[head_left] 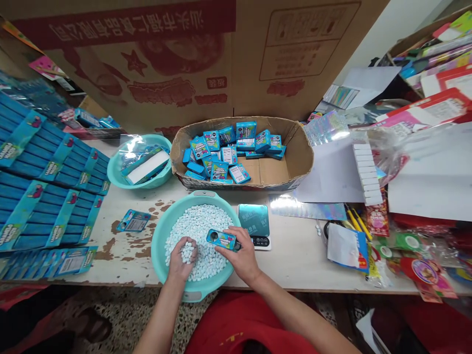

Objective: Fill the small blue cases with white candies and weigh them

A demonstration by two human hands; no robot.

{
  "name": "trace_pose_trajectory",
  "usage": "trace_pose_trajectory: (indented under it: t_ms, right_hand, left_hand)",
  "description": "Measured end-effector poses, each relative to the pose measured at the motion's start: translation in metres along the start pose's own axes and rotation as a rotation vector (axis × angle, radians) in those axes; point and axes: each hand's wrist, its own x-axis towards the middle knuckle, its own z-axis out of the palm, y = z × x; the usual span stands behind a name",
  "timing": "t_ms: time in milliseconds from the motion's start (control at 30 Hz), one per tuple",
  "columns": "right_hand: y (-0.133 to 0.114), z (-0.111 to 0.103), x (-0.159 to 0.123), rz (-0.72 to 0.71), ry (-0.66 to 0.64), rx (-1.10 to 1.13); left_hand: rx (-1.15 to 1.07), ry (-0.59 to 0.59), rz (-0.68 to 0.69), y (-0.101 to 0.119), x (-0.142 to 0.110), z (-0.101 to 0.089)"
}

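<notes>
My left hand [181, 261] is cupped round a small heap of white candies [188, 251], just above the mass of candies in the round turquoise basin [158, 246]. Between the thumb and fingers of my right hand [241, 251] is a small blue candy box [223, 239], tilted over the basin, its printed face up and a dark round spot near its left end. The two hands are close but apart. Right of the basin lies a small digital scale [254, 221] with a shiny platform.
Behind the basin, a cut-down cardboard box [291, 169] holds several blue candy boxes [219, 172]. A smaller turquoise bowl [142, 184], a flat blue packet [133, 221] and stacked blue cartons [44, 196] are at left. Packaging, yellow-handled scissors [359, 223] and tape rolls [407, 241] crowd the right.
</notes>
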Motion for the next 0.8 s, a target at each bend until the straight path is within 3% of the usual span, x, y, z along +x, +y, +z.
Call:
trace_pose_trajectory:
  t_ms: [267,600,700,800]
  right_hand:
    - [-0.002,0.013,0.009,0.059,0.018,0.095]
    - [-0.003,0.03,0.016,0.1,-0.069,0.111]
    - [-0.002,0.029,0.007,0.129,-0.059,0.043]
    - [-0.005,0.029,-0.002,0.056,-0.052,-0.089]
  left_hand:
    - [-0.017,0.015,-0.014,0.003,-0.003,0.0]
    - [0.09,0.045,0.042,0.005,-0.002,-0.008]
    - [0.099,0.055,0.05,0.003,-0.001,-0.003]
    - [-0.001,0.129,0.009,0.003,-0.001,0.004]
